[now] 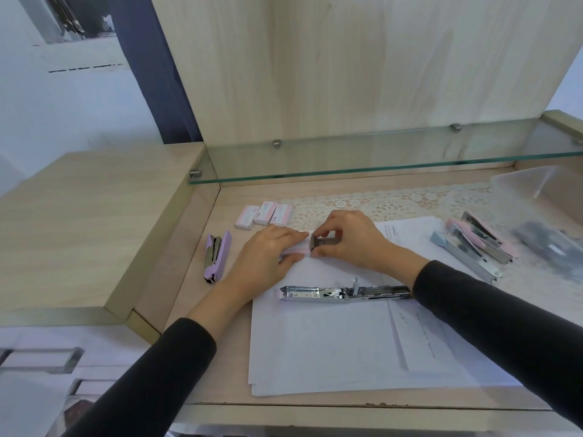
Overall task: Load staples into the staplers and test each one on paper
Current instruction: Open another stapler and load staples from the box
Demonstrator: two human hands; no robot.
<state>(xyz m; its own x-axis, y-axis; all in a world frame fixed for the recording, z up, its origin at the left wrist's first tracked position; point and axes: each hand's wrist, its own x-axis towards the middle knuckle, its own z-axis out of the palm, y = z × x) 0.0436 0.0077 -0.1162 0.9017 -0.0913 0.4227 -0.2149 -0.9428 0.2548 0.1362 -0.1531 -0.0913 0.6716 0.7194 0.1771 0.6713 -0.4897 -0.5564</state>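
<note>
My left hand (268, 250) holds a small pink staple box (296, 249) down on the paper stack (331, 342). My right hand (347, 238) pinches a grey strip of staples (325, 241) at the box's open end. In front of my hands an opened stapler (344, 293) lies flat on the paper, its metal tray showing. A purple stapler (216, 255) lies closed on the desk to the left. Three closed staple boxes (263, 215) sit behind my left hand. At the right lie a blue opened stapler (467, 255) and a pink opened stapler (485, 236).
A lace doily (394, 203) covers the back of the desk. A glass shelf (378, 165) hangs above the back edge. A clear plastic bag (549, 244) and a clear container (536, 184) sit at far right. A wooden side panel (79, 222) rises at left.
</note>
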